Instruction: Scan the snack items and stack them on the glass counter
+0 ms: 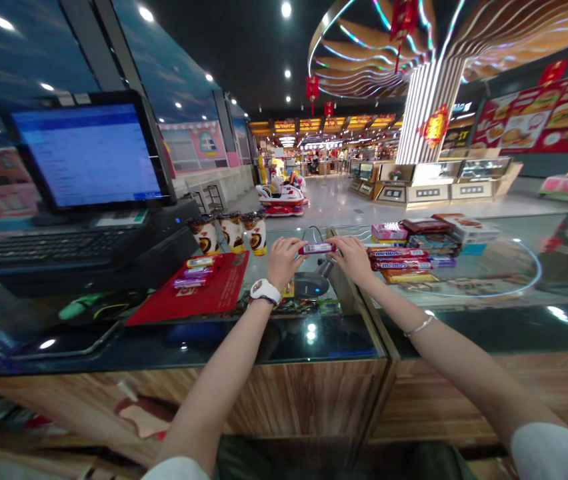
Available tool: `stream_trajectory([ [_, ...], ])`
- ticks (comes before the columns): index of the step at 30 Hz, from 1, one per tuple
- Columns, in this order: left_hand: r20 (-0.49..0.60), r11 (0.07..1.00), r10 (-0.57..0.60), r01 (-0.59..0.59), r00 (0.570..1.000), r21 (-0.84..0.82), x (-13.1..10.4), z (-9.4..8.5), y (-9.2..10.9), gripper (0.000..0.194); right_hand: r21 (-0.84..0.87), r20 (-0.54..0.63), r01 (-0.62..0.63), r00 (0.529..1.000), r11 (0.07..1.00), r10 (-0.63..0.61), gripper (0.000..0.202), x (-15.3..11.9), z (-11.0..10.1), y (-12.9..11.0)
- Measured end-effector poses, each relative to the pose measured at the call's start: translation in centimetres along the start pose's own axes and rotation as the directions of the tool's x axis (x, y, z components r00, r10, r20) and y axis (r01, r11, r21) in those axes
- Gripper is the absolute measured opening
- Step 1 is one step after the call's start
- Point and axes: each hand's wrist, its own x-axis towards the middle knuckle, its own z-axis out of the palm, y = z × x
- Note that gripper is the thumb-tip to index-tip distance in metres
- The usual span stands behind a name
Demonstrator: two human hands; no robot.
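Between my two hands a small purple candy roll (pixel 317 249) is held level above the glass counter. My left hand (pixel 283 261) pinches its left end, and my right hand (pixel 354 260) pinches its right end. Below them a dark round device (pixel 311 285) with a blue light sits on the counter. To the left, several candy rolls (pixel 195 272) lie on a red paper sheet (pixel 214 297). Close to my right hand are Mentos rolls (pixel 399 265), with a pile of boxed and wrapped sweets (pixel 429 233) behind them.
Several patterned cups (pixel 233 231) stand behind the red sheet. A lit monitor (pixel 89 153) and a black keyboard (pixel 49 243) occupy the left side, with a phone-like dark slab (pixel 69 339) in front. A raised seam (pixel 364 313) divides the two counter sections.
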Motion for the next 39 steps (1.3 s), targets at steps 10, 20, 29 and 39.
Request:
stream_trajectory([
  [10,-0.007,0.999,-0.045,0.045,0.999,0.03,-0.3,0.7,-0.9,0.03,0.058,-0.015,-0.022,1.0,0.998,0.022,0.047,0.3,0.1,0.6],
  [20,-0.001,0.984,-0.172,0.172,0.985,0.055,-0.5,0.9,-3.0,0.028,0.26,0.413,0.144,0.877,0.955,-0.244,0.071,-0.5,1.5,1.8],
  [29,0.005,0.981,-0.182,0.182,0.983,0.064,-0.5,1.0,-3.4,0.028,0.372,0.471,0.2,0.801,0.906,-0.37,0.064,-0.7,2.3,1.0],
  [39,-0.026,0.972,-0.225,0.227,0.974,0.068,-0.7,1.2,-3.9,0.027,0.351,0.395,0.184,0.86,0.918,-0.323,0.073,-0.9,1.6,1.1],
])
